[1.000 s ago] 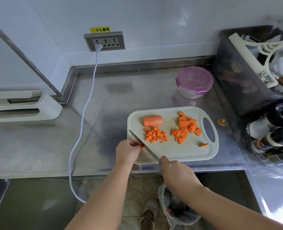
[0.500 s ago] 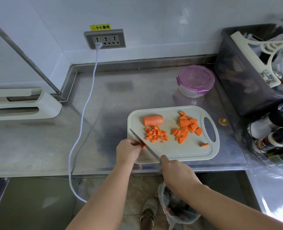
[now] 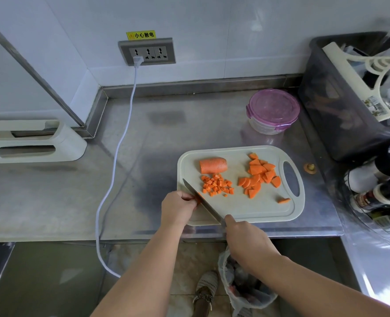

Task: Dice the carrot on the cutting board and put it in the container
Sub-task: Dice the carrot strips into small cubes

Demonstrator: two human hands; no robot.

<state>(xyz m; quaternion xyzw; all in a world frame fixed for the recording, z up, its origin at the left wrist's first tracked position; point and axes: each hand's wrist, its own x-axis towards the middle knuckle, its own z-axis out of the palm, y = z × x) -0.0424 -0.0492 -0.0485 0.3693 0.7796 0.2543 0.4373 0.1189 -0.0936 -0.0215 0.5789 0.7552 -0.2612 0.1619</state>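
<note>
Knife [image 3: 204, 203] is pointing toward 10 o'clock from the right hand [image 3: 246, 239] gripping it; left hand [image 3: 178, 207] is pinching a carrot piece [image 3: 199, 198] beside its blade.

On my feed, the person's body comes down to two arms and a foot. The left hand [image 3: 178, 208] and right hand [image 3: 248, 243] are bare. So are the left forearm [image 3: 143, 271] and right forearm [image 3: 315, 284], right down to the picture's bottom edge. Below the bench's front edge I see one shoe [image 3: 205, 291], low-cut, with a pale woven upper flecked dark (the weave is too blurred to read closely) and a rounded toe.
</note>
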